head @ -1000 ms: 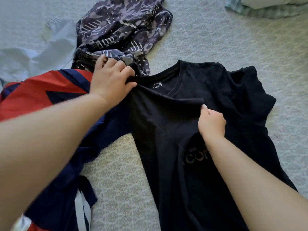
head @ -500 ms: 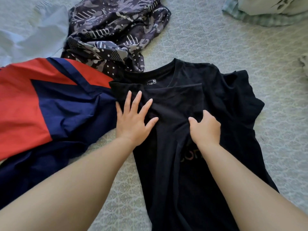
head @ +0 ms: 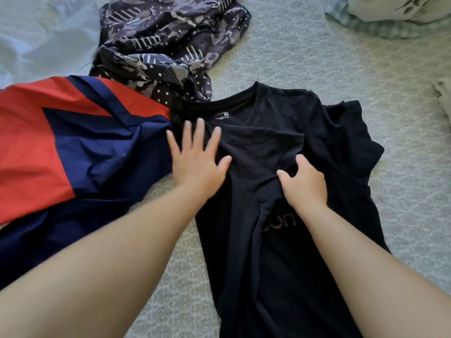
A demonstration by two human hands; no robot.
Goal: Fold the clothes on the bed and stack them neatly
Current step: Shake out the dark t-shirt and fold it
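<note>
The black T-shirt (head: 280, 240) lies front-up in the middle of the bed (head: 305, 57), its collar pointing away from the person and its lower part running out of view at the bottom edge. Its left side is folded in across the chest, making a straight edge just below the collar, while the right sleeve lies rumpled out toward the bedspread. Faint reddish letters show on the chest. The left hand (head: 196, 159) lies flat on the folded-over part near the collar, fingers straight and spread, pressing the cloth and gripping nothing. The right hand (head: 303, 184) sits on the middle of the chest just above the letters, its fingers curled into a bunched ridge of the black fabric, which it grips. Just to the left, touching the T-shirt's shoulder, a red and navy garment (head: 61, 147) is spread out loosely. Beyond the collar a grey patterned garment (head: 166, 45) with dots, stripes and camouflage shapes lies crumpled. A pale blue cloth (head: 44, 42) sits at the far left. At the far right corner, well apart, a light green checked cloth (head: 380, 28) lies under a cream-coloured one (head: 390, 8).
</note>
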